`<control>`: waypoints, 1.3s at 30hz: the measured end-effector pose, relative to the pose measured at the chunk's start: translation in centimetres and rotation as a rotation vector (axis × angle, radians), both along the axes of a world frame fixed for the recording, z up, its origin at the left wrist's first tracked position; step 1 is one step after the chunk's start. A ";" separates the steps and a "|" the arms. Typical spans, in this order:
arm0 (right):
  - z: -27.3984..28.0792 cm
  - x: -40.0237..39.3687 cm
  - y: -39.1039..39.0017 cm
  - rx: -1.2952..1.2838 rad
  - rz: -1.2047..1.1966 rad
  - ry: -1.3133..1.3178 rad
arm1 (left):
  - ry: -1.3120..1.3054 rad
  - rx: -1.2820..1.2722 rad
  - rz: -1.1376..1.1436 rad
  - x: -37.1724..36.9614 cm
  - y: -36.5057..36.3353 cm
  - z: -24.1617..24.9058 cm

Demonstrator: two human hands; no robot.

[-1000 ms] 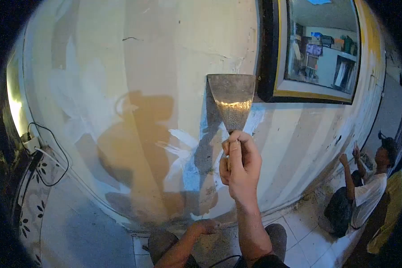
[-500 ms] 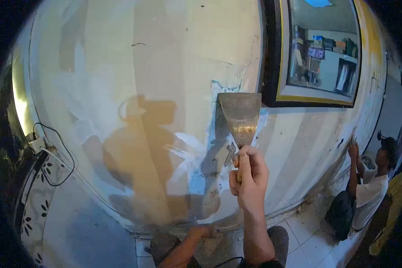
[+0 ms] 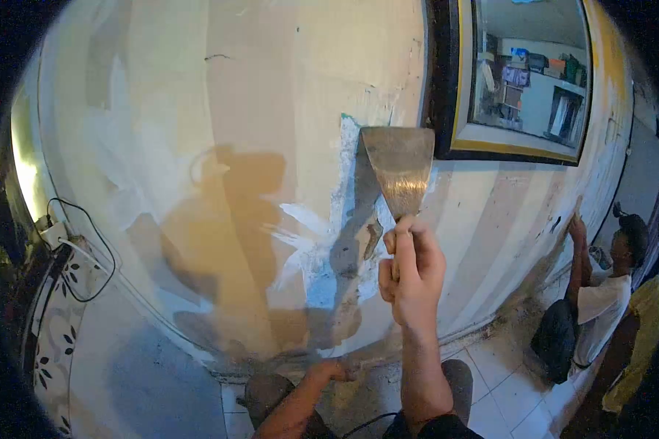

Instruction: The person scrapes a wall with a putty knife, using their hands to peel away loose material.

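Note:
My right hand [image 3: 415,274] is wrapped round the handle of a broad metal scraper [image 3: 399,164], blade upward. The scraper is in front of the striped wall [image 3: 260,95], its blade overlapping the peeled, bluish-white patch [image 3: 350,164] and casting a shadow there. Below the blade, a loose brownish flake [image 3: 372,240] shows on the wall. My left hand [image 3: 337,369] is low, in front of my knees near the foot of the wall; its fingers are dim and blurred.
A framed mirror [image 3: 441,88] hangs right of the blade. At far right a person [image 3: 604,300] crouches on the floor, arms raised to the wall. A plug with cables [image 3: 53,235] sits at the left. White smears [image 3: 300,227] mark the wall.
My right hand and the scraper have risen, the blade now higher against the peeled patch. The whole view has shifted slightly. My left hand stays low.

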State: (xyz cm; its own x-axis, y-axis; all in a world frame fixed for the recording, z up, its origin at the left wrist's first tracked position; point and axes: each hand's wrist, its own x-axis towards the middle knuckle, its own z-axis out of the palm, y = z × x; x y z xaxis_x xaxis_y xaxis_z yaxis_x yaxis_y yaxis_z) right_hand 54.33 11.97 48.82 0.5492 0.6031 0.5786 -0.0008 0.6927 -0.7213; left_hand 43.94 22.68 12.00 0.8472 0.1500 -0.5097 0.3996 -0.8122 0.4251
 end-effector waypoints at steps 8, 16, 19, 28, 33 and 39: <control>-0.2 0.4 0.9 0.020 0.010 -0.059 | -0.057 0.057 0.078 1.5 0.6 1.5; -0.1 0.0 1.1 0.052 0.001 -0.029 | -0.057 0.057 0.069 2.6 0.7 2.6; 0.1 0.2 1.1 -0.006 0.006 -0.008 | -0.093 0.079 0.073 1.7 1.5 3.2; 0.2 0.3 1.2 0.035 -0.042 -0.055 | -0.010 0.034 0.082 4.1 3.1 1.5; 2.6 0.6 1.9 0.087 -0.078 -0.121 | 0.197 -0.031 0.117 3.3 0.5 -0.5; 1.0 -0.5 -0.1 -0.095 0.125 -0.082 | 0.025 0.077 -0.006 3.5 1.9 -5.5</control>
State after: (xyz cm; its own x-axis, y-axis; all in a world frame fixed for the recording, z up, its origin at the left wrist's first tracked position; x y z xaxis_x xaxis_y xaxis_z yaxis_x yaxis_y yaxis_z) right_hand 53.85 11.90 49.79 0.4197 0.7177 0.5556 -0.0212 0.6197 -0.7845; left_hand 47.43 24.58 6.47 0.8352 0.1846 -0.5180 0.4044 -0.8445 0.3511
